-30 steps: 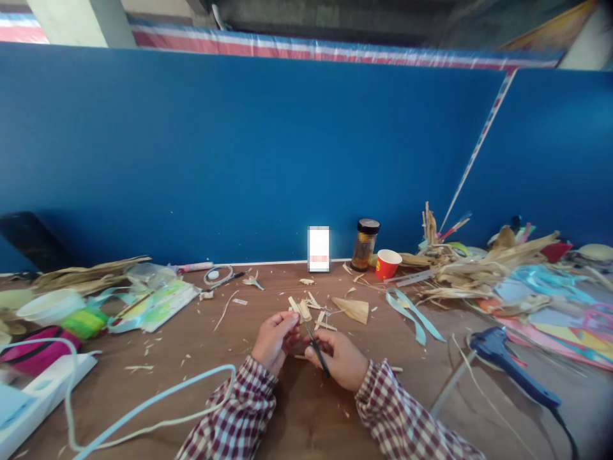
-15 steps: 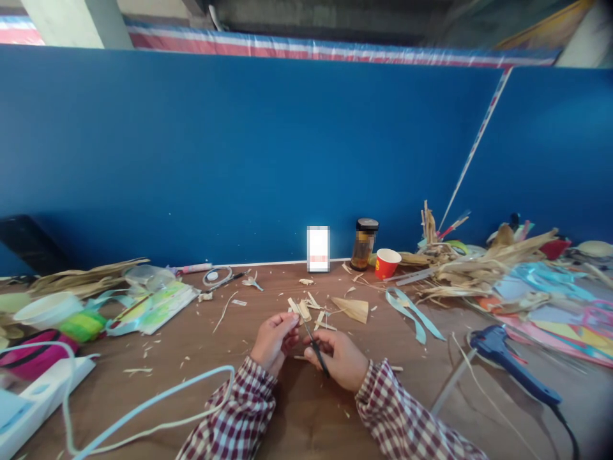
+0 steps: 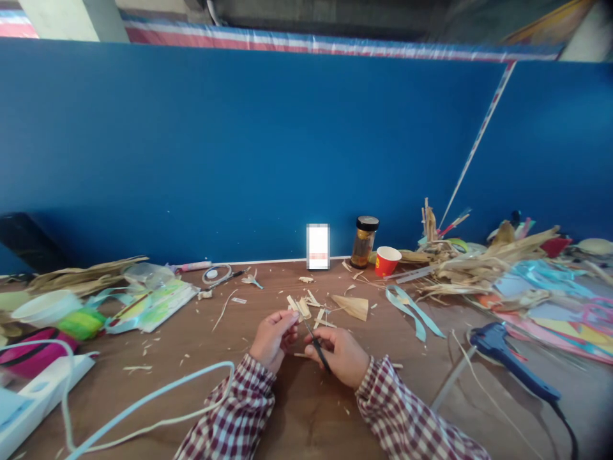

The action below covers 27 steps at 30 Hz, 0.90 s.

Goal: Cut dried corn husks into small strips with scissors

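Note:
My left hand (image 3: 274, 338) is closed, its thumb and forefinger pinching a small pale strip (image 3: 302, 309) of dried husk or wood; the fingers hide part of it. Held in my right hand (image 3: 341, 356) is a slim dark tool that looks like tweezers (image 3: 318, 349), its thin tip angled up and left to the strip. Just beyond the fingertips, pale cut pieces (image 3: 320, 317) lie scattered on the brown table (image 3: 306, 415). A dried husk piece (image 3: 353, 308) rests to their right.
A blue glue gun (image 3: 514, 363) and light-blue ribbon (image 3: 412, 312) lie on the right, before a heap of dried husks (image 3: 469, 275). A red paper cup (image 3: 387, 261) and lidded jar (image 3: 364, 241) stand behind. At left, a white cable (image 3: 158, 395) loops near my sleeve beside a power strip (image 3: 43, 402).
Both hands stay nearly in place, with the same grip on the tweezers and strip. The view has shifted very slightly.

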{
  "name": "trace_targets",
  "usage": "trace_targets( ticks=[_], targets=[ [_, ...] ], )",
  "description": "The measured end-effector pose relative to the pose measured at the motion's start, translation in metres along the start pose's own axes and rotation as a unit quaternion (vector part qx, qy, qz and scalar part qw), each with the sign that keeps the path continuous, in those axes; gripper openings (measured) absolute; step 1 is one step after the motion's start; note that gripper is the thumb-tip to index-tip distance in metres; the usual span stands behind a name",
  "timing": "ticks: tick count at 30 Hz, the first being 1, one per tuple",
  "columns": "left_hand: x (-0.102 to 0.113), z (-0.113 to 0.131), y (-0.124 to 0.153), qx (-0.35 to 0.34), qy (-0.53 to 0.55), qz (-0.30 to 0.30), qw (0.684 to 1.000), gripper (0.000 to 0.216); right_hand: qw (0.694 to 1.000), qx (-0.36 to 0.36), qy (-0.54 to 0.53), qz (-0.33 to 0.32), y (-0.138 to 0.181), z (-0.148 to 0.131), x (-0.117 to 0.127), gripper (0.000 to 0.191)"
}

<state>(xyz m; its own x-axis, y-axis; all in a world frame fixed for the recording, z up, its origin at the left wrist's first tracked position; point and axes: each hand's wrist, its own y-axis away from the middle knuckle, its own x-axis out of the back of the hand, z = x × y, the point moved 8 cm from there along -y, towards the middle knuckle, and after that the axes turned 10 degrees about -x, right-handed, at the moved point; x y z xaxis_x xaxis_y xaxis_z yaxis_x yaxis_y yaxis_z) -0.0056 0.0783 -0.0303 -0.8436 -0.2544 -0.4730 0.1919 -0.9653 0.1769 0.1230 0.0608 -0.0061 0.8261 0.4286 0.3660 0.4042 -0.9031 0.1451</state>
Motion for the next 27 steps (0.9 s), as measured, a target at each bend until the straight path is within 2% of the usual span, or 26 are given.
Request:
trace_targets(
  ticks=[5, 13, 27],
  targets=[
    [-0.0021, -0.0007, -0.0008, 0.001, 0.007, -0.016, 1.000, 0.011, 0.999, -0.001, -0.047, -0.010, -0.0009, 0.0015, -0.0021, 0.032],
    [-0.0065, -0.0023, 0.0005, 0.007, -0.003, -0.052, 0.999, 0.017, 0.999, 0.009, -0.045, -0.022, -0.0017, 0.0040, -0.0058, 0.032],
    [-0.0054, -0.0002, 0.0013, -0.003, -0.028, -0.042, 0.999, 0.025, 0.999, 0.008, -0.036, -0.025, -0.0013, 0.0032, -0.0066, 0.032]
  ],
)
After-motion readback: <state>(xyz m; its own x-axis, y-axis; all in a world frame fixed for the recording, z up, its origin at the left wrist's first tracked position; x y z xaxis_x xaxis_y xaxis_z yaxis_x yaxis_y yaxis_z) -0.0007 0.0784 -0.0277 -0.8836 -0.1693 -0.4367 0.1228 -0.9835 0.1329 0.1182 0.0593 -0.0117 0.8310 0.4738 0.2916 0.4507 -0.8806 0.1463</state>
